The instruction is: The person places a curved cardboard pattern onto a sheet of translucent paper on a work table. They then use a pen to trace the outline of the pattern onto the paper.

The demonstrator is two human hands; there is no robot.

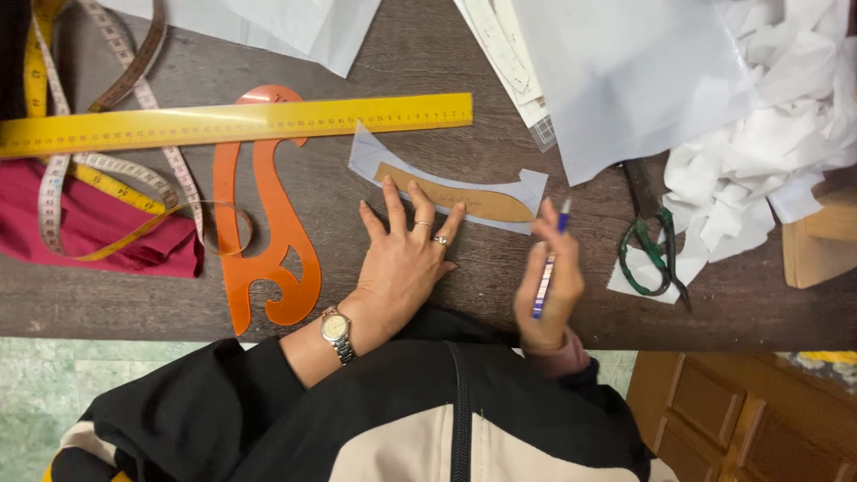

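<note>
My left hand [406,254] lies flat on the dark wooden table [500,286], fingers spread, fingertips pressing a curved brown card pattern piece [464,198]. That piece rests on a slightly larger pale blue-grey cut-out [364,159]. My right hand [551,287] hovers just right of the cut-out and grips a blue and white pen [547,268] with its tip pointing up toward the pattern's right end. A wristwatch sits on the left wrist and rings on two fingers.
A long yellow ruler [232,120] lies across the back. An orange French curve [268,223] sits left of my hand, beside a tape measure [107,170] and red cloth [89,228]. Green-handled scissors [656,250], white sheets [625,80] and crumpled white fabric [777,152] lie at right.
</note>
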